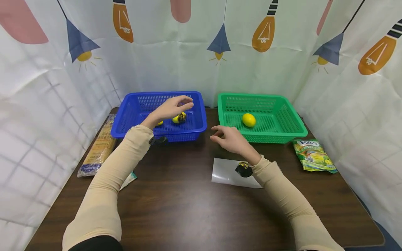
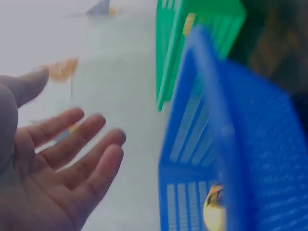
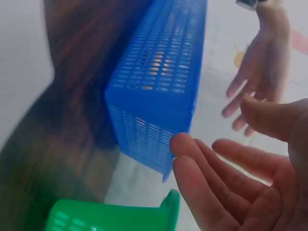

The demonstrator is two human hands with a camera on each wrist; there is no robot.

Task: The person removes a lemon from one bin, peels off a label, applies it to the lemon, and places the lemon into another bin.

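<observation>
Left hand hovers open, empty, over the blue basket's lemon; right hand waits open between baskets.

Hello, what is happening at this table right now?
A person is working at a dark table with two baskets. The left hand hovers open over the blue basket, which holds two yellow objects; one with dark markings lies just below the fingers. The right hand hovers open and empty over the table between the baskets, near the front of the green basket, where a yellow lemon lies. Neither hand holds anything.
</observation>
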